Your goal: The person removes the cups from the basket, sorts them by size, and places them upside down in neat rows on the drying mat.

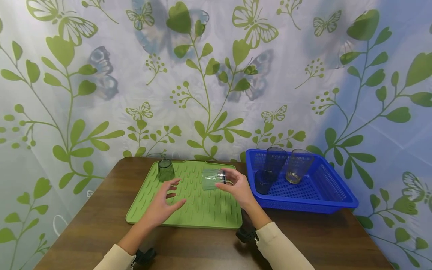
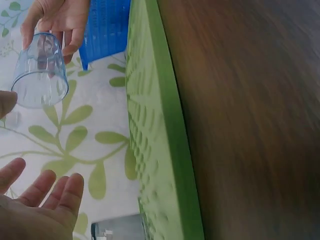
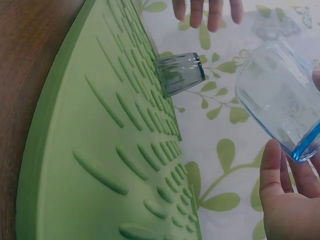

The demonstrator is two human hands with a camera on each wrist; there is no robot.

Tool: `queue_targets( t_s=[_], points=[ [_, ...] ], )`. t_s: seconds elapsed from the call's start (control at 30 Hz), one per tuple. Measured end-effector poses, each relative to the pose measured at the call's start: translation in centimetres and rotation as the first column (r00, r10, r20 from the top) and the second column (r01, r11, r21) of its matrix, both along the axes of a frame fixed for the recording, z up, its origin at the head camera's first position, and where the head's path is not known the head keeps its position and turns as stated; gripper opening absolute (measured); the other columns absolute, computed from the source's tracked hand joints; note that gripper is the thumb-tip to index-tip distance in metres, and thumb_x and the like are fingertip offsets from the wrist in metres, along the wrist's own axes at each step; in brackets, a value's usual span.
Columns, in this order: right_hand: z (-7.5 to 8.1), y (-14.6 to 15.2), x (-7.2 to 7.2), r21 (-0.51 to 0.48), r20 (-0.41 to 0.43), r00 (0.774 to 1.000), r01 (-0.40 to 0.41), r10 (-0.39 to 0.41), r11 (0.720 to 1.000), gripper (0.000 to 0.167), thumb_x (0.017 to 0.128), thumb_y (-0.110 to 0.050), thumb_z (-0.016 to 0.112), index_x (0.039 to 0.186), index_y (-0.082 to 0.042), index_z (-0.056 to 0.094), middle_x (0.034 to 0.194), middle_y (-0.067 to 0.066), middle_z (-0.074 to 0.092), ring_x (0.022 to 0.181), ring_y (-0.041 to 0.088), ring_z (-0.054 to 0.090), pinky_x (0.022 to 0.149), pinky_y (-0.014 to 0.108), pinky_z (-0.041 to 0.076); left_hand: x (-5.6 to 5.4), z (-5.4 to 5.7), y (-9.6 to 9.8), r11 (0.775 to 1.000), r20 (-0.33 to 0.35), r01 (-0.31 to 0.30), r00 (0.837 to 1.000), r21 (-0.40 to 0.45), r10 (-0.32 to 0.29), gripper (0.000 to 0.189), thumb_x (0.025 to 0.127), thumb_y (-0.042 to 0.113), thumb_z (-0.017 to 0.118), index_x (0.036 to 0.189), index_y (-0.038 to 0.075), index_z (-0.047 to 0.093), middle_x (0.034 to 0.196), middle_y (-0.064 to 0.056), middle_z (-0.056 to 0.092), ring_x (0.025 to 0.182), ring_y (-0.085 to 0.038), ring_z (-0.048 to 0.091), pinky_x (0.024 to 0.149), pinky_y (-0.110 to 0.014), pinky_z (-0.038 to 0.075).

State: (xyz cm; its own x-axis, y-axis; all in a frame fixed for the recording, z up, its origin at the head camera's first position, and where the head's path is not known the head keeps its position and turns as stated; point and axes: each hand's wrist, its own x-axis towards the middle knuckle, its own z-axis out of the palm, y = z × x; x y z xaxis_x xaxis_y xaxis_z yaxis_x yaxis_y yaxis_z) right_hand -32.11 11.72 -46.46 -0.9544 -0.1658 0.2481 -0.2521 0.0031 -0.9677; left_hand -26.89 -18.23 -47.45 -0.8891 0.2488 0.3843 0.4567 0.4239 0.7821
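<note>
One dark glass (image 1: 166,171) stands on the green mat (image 1: 189,219), apparently done; one clear glass (image 1: 210,180) is above it, right hand (image 1: 239,188) gripping its base end; left hand (image 1: 159,208) empty, fingers parted; three glasses (image 1: 299,165) in the blue basket (image 1: 303,204), seemingly pending.

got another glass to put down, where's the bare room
Bare: the green mat right of the dark glass, below the clear glass in the right hand; the table left of the mat; the blue basket's right end. Crowded: the basket's left part, where three glasses stand close together.
</note>
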Motion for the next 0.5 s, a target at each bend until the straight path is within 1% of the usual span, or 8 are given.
queue_targets(
  t_s=[0.1, 0.17, 0.27, 0.37, 0.43, 0.5],
  points=[
    [-0.4, -0.1, -0.4, 0.025, -0.002, 1.0, 0.018, -0.018, 1.0, 0.059, 0.083, -0.012, 0.086, 0.138, -0.014, 0.063, 0.128, 0.014, 0.067, 0.111, 0.017, 0.066, 0.085, 0.027, 0.057, 0.2, -0.2, -1.0, 0.998, -0.029, -0.041, 0.999, -0.054, 0.04, 0.067, 0.092, 0.02, 0.079, 0.15, 0.013, 0.046, 0.144, -0.012, 0.051, 0.125, -0.031, 0.054, 0.102, -0.052, 0.052],
    [-0.6, -0.2, -0.6, 0.046, -0.003, 0.999, 0.033, -0.032, 0.998, 0.059, 0.084, -0.015, 0.086, 0.138, -0.016, 0.064, 0.131, 0.011, 0.066, 0.113, 0.017, 0.065, 0.087, 0.026, 0.056, 0.4, -0.3, -1.6, 0.994, -0.044, -0.065, 0.997, -0.082, 0.062, 0.066, 0.092, 0.018, 0.079, 0.148, 0.01, 0.047, 0.142, -0.014, 0.052, 0.124, -0.031, 0.054, 0.101, -0.053, 0.052],
    [-0.6, -0.4, -0.8, 0.059, -0.009, 0.999, 0.05, -0.049, 0.997, 0.059, 0.084, -0.016, 0.086, 0.138, -0.017, 0.064, 0.133, 0.008, 0.066, 0.117, 0.019, 0.063, 0.09, 0.027, 0.054, 0.6, -0.5, -2.6, 0.988, -0.061, -0.093, 0.994, -0.123, 0.086, 0.064, 0.092, 0.018, 0.079, 0.147, 0.006, 0.048, 0.14, -0.017, 0.053, 0.123, -0.032, 0.054, 0.099, -0.055, 0.052],
    [-0.5, -0.6, -1.1, 0.056, -0.005, 0.998, 0.058, -0.057, 0.997, 0.059, 0.083, -0.015, 0.086, 0.138, -0.015, 0.064, 0.134, 0.009, 0.066, 0.118, 0.022, 0.063, 0.091, 0.027, 0.053, 0.8, -0.8, -3.7, 0.983, -0.051, -0.106, 0.994, -0.148, 0.1, 0.063, 0.093, 0.02, 0.077, 0.147, 0.005, 0.048, 0.142, -0.02, 0.05, 0.124, -0.037, 0.053, 0.1, -0.057, 0.051],
    [-0.5, -0.8, -1.3, 0.051, -0.003, 0.999, 0.053, -0.053, 0.997, 0.061, 0.084, -0.013, 0.086, 0.139, -0.012, 0.063, 0.132, 0.012, 0.066, 0.117, 0.025, 0.063, 0.089, 0.028, 0.054, 0.9, -0.9, -4.4, 0.977, -0.046, -0.126, 0.992, -0.173, 0.12, 0.062, 0.094, 0.022, 0.077, 0.147, 0.005, 0.048, 0.143, -0.021, 0.05, 0.125, -0.04, 0.052, 0.099, -0.058, 0.051],
    [-0.5, -0.9, -1.5, 0.051, 0.004, 0.998, 0.056, -0.056, 0.997, 0.062, 0.083, -0.012, 0.086, 0.14, -0.01, 0.062, 0.132, 0.013, 0.067, 0.117, 0.025, 0.063, 0.09, 0.028, 0.054, 1.0, -1.1, -5.1, 0.968, -0.043, -0.148, 0.989, -0.201, 0.142, 0.062, 0.095, 0.025, 0.076, 0.147, 0.005, 0.048, 0.142, -0.022, 0.05, 0.126, -0.043, 0.052, 0.099, -0.058, 0.051]
  ],
)
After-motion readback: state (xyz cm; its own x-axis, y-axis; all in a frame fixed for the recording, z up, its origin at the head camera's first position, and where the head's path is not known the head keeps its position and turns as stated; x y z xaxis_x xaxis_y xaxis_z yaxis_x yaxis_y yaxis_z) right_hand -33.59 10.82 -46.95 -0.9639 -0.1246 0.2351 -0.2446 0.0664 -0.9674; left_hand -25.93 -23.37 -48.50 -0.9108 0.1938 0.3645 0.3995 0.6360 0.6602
